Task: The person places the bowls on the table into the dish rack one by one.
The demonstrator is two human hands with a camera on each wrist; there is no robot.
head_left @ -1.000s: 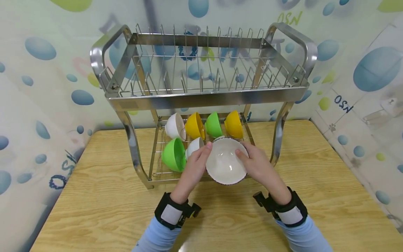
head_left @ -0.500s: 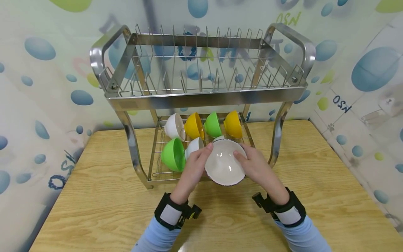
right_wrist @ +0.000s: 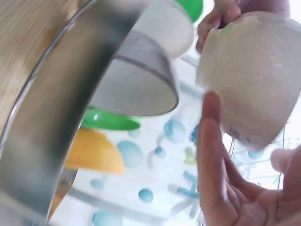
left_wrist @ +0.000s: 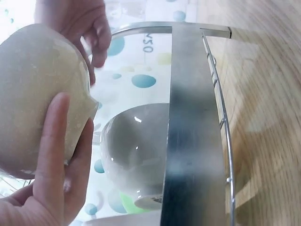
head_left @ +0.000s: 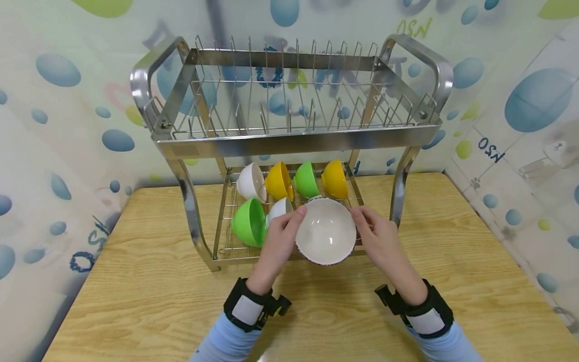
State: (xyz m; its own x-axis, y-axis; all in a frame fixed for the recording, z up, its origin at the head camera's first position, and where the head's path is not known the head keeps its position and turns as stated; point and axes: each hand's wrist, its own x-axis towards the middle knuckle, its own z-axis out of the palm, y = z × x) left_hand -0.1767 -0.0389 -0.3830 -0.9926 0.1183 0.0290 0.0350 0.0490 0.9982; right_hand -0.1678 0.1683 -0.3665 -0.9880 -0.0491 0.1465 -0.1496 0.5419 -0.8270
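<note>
A white bowl (head_left: 325, 231) with a dark-speckled rim is held in front of the lower shelf, its inside facing up toward the head camera. My left hand (head_left: 278, 244) grips its left side, thumb at the rim and fingers spread underneath in the left wrist view. At the right rim is my right hand (head_left: 382, 244); in the right wrist view its fingers (right_wrist: 211, 141) are extended near the bowl's outside, the thumb apart from it. Contact there is hard to tell. A grey-white bowl (right_wrist: 136, 84) stands on the shelf, mostly hidden behind the held bowl in the head view.
A two-tier metal dish rack (head_left: 298, 143) stands on the wooden table (head_left: 135, 281). Its lower shelf bears tilted bowls: green (head_left: 249, 222), white (head_left: 251, 182), yellow (head_left: 279, 181), green (head_left: 306, 179), yellow (head_left: 335, 179) and white (head_left: 279, 208). Upright wires (head_left: 289, 118) line the top tier.
My right hand has shifted right and its thumb has come off the bowl's inside. The left hand keeps its grip, and the bowl stays nearly in place.
</note>
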